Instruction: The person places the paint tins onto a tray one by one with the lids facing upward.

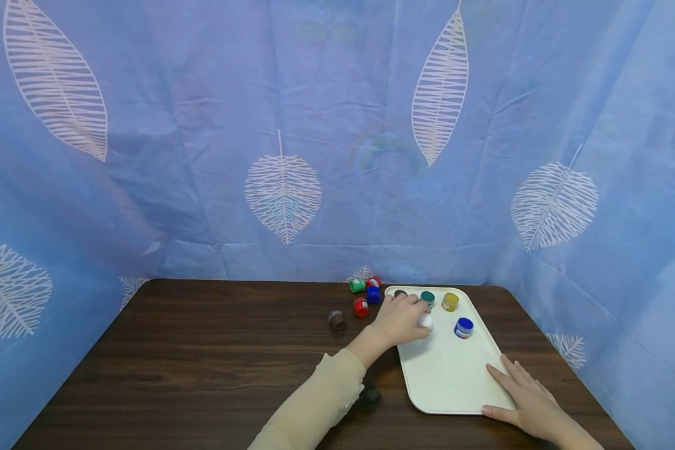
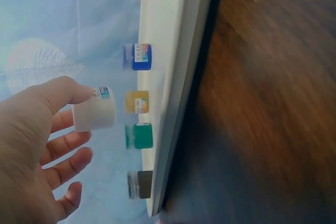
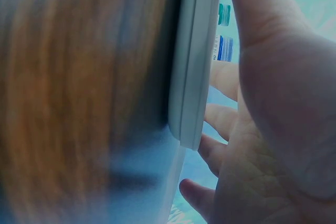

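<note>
My left hand (image 1: 403, 320) pinches a small white paint jar (image 2: 97, 113) between thumb and fingers, held above the left side of the white tray (image 1: 455, 381). In the left wrist view, the other fingers of that hand are spread loosely. On the tray stand a blue jar (image 1: 464, 328), a yellow jar (image 1: 450, 302), a teal-green jar (image 1: 427, 298) and a dark jar (image 2: 140, 184), the last partly hidden by the hand in the head view. With fingers spread, my right hand (image 1: 525, 400) rests against the tray's near right edge.
Left of the tray, on the dark wooden table (image 1: 202, 362), lie a green jar (image 1: 357, 285), a blue jar (image 1: 374, 295), a red jar (image 1: 360, 307), another red jar (image 1: 374, 281) and a brown jar (image 1: 337, 320). A black object (image 1: 370, 394) sits beside the left sleeve. Blue curtains surround the table.
</note>
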Tool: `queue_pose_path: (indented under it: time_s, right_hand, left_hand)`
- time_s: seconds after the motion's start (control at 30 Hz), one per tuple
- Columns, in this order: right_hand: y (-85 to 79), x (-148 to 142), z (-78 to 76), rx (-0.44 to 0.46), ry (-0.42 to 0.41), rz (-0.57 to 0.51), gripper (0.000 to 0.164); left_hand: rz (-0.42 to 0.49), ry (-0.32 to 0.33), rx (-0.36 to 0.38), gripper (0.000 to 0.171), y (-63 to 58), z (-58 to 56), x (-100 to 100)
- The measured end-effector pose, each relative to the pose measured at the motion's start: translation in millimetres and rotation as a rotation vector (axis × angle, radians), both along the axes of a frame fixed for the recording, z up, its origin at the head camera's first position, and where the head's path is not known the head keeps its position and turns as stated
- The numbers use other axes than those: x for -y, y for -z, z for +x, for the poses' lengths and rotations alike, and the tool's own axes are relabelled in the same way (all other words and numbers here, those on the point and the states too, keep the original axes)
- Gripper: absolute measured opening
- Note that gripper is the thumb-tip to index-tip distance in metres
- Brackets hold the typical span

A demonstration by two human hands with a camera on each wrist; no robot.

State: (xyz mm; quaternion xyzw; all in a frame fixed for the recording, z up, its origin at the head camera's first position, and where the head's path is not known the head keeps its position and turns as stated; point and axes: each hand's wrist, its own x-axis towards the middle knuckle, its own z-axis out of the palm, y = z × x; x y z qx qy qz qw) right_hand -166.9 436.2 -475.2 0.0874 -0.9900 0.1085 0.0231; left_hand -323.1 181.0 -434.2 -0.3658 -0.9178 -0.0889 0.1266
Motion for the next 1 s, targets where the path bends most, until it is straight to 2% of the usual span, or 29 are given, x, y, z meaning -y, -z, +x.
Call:
queue_pose_path:
  time_s: [0.63,1.0]
  right_hand:
    - [-1.3,-0.2,1.0,0.001,0.015,0.004,0.077]
    - [-0.3,0.8,0.9,0.005,0.022,-0.002,0.079]
  left_hand:
    - [-0.085,-0.039,0.095,0.033,9.3,-10.4,-35.7]
    - [-0.145,-0.061,0.106,0.031,15.1,-13.6,-48.4]
